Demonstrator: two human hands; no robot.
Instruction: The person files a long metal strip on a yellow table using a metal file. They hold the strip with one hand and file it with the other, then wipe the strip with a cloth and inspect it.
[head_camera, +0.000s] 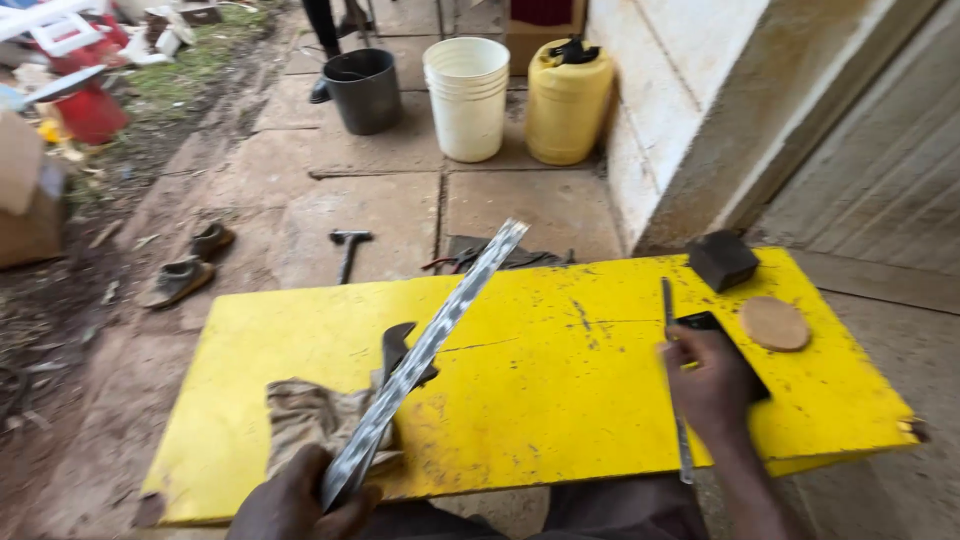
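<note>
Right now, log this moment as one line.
left hand: grips long metal blade | right hand: on black block, beside thin file | rag on yellow board

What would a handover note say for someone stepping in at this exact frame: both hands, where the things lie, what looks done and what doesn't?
Left hand: gripping the near end of a long flat metal blade, which angles up and away over the yellow board.
Right hand: resting on a dark flat block and a thin metal file lying on the board.
Also on the board: a rag, a dark wrench-like tool under the blade, a dark block and a round tan disc.
On the ground beyond: a hammer.
Done: blade lifted, file under the hand.
Left: file and blade not in contact.
</note>
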